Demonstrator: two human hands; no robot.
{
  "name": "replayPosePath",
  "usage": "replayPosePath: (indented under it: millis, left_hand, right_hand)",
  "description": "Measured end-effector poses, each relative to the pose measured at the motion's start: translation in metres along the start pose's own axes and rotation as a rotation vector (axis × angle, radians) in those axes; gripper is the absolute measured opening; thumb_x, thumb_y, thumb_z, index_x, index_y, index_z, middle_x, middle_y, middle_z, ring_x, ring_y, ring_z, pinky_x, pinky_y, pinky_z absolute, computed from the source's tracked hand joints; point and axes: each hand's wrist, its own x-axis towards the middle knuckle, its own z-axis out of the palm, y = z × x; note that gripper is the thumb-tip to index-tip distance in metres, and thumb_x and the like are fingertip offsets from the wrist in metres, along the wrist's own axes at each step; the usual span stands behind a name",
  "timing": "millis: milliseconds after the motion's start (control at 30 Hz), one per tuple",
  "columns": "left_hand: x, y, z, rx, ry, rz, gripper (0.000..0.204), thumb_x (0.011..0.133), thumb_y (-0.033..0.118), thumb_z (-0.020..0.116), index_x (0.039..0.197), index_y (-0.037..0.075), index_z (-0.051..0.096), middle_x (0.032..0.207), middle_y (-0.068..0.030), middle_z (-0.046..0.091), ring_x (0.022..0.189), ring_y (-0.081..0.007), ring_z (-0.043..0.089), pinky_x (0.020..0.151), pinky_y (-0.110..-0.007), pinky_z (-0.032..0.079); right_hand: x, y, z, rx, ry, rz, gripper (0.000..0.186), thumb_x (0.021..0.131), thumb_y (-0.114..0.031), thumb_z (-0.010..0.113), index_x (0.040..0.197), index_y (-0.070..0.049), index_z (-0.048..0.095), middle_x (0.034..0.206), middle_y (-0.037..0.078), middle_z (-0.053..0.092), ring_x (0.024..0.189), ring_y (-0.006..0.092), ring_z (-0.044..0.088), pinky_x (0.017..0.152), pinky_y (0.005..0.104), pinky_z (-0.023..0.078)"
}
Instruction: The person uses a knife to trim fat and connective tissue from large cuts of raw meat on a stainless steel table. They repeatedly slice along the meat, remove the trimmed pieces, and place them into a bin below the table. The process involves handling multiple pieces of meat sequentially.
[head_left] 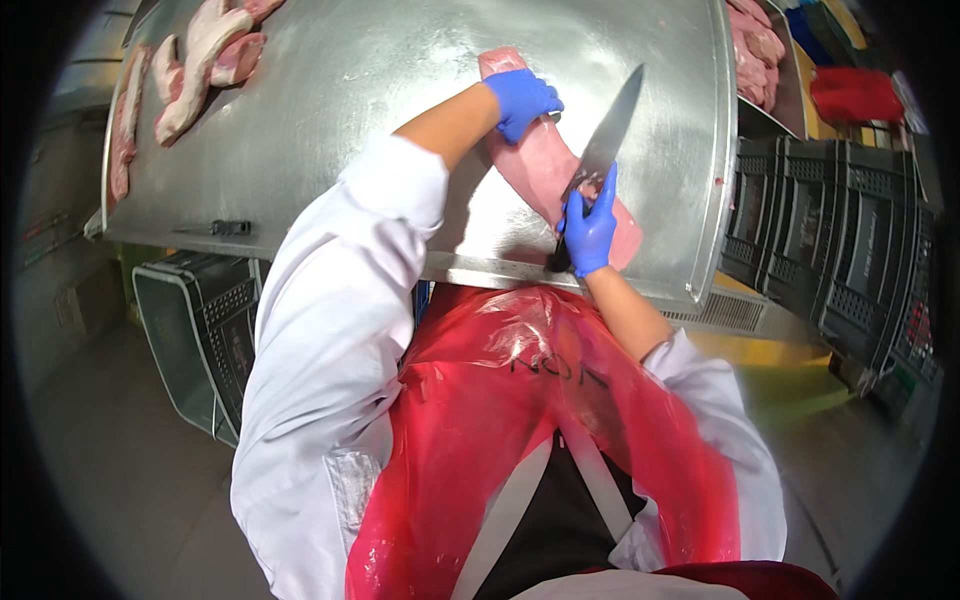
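A long, pale pink strip of meat [530, 165] lies slantwise on the steel table in front of me. My left hand [525, 103], in a blue glove, is closed over its far part, with the fingers curled down on it. In my blue-gloved right hand [592, 228] is a large knife [615, 118], gripped by its black handle, with one finger stretched along the blade. The broad blade points away from me, tip to the far right. Its lower part lies over the near part of the meat, and I cannot tell whether its edge touches.
The steel table [340, 75] carries several fatty meat pieces [205, 60] at the far left. A small black-handled tool [230, 228] lies by its near left edge. Beyond the right edge are a bin of meat [755, 55] and stacked dark crates [815, 230]. Another crate [190, 340] stands lower left.
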Motion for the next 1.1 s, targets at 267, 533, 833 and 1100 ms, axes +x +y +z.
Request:
replayPosePath:
  millis: [267,533,833,1100]
  left_hand:
    - [-0.041,0.033,0.014,-0.079,0.045,-0.272,0.042,0.065,0.027,0.081,0.099,0.004,0.075,0.107,-0.0176,0.069,0.097,-0.0373,0.068,0.086,-0.042,0.055]
    - [-0.074,0.09,0.076,-0.074,0.474,-0.407,0.023,0.08,0.018,0.07,0.099,0.006,0.064,0.098,-0.015,0.065,0.091,-0.0328,0.066,0.08,-0.047,0.052]
    - [-0.077,-0.038,0.062,-0.793,0.566,-0.915,0.073,0.073,0.045,0.084,0.124,-0.003,0.066,0.116,-0.022,0.073,0.108,-0.0351,0.072,0.088,-0.042,0.058]
    - [-0.083,0.063,0.007,-2.213,0.68,-0.24,0.072,0.09,0.016,0.068,0.154,0.002,0.039,0.148,-0.0155,0.053,0.133,-0.0307,0.055,0.111,-0.045,0.048]
  right_hand:
    - [0.097,-0.026,-0.048,-0.317,0.042,-0.003,0.079,0.099,-0.013,0.059,0.165,-0.017,0.015,0.079,0.012,0.069,0.057,0.0186,0.064,0.056,0.0342,0.055]
    - [0.021,-0.022,0.007,-0.874,-0.222,-0.183,0.083,0.096,-0.009,0.05,0.166,-0.019,0.006,0.088,0.033,0.068,0.077,0.0491,0.067,0.072,0.0558,0.053]
    - [-0.107,-0.016,-0.057,-0.779,-0.358,-0.087,0.076,0.099,-0.015,0.051,0.165,-0.023,0.015,0.092,0.034,0.067,0.077,0.0528,0.064,0.074,0.0571,0.051]
    - [-0.153,-0.004,-0.179,-0.299,-0.115,0.223,0.085,0.096,-0.013,0.058,0.166,-0.026,0.012,0.096,0.026,0.073,0.086,0.0446,0.072,0.079,0.0447,0.056]
